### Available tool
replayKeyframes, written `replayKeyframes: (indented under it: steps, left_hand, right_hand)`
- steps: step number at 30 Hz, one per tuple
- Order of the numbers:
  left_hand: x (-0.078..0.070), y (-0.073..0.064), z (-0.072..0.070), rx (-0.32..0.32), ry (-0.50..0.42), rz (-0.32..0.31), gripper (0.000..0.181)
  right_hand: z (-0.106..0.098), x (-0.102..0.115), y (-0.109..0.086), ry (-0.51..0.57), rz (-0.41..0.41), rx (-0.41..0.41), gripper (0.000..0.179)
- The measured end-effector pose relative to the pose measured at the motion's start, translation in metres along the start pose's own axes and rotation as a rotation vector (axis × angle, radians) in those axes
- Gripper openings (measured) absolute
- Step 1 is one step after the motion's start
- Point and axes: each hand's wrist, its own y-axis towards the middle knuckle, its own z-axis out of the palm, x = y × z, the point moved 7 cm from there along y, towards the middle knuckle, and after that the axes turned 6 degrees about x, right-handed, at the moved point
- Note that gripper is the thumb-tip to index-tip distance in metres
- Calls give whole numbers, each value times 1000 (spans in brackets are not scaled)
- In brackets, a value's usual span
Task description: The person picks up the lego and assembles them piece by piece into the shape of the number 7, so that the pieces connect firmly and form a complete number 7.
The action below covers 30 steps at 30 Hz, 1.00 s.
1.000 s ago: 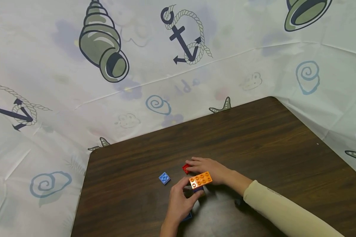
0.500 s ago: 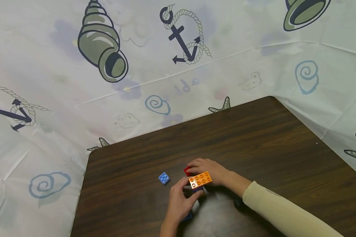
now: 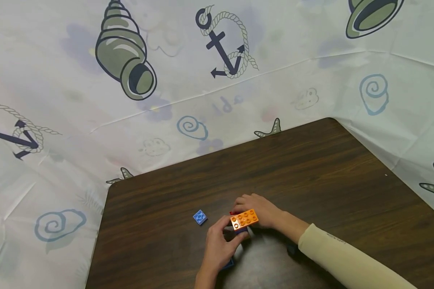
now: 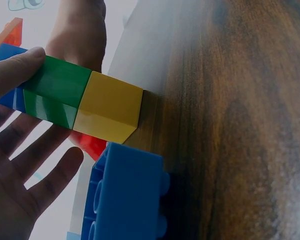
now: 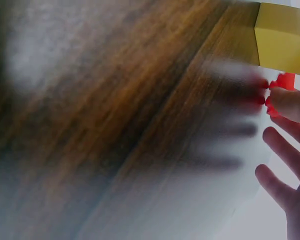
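My left hand (image 3: 218,245) grips an upright stack of toy building bricks, thumb on one side and fingers on the other. An orange brick (image 3: 244,219) tops it; below come a blue brick (image 4: 10,97), a green brick (image 4: 57,92) and a yellow brick (image 4: 109,107) at the table. Just behind the stack, my right hand (image 3: 258,208) pinches a small red brick (image 5: 286,81), largely hidden in the head view. Its other fingers spread apart. Close to my left wrist lies a larger blue brick (image 4: 127,195), studs toward the table.
A light blue square brick (image 3: 200,217) lies on the dark wooden table (image 3: 159,200), left of the stack. Some small black object (image 3: 292,249) shows beside the right sleeve. A patterned white cloth (image 3: 188,80) surrounds the table's back and sides.
My right hand has closed its fingers on the red brick and drawn it right and nearer, behind the stack. The left hand and its stack stay in place.
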Motion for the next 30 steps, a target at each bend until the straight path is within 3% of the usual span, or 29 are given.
replayKeyframes:
  steps: [13, 21, 30]
  left_hand:
    - [-1, 1, 0, 20, -24, -19, 36]
    - [-1, 2, 0, 21, -26, -27, 36]
    - [-1, 1, 0, 31, -23, -38, 36]
  right_hand:
    - [-1, -5, -15, 96, 64, 5, 44]
    - [0, -12, -18, 41, 107, 32, 53]
    - [4, -11, -15, -52, 117, 33, 44]
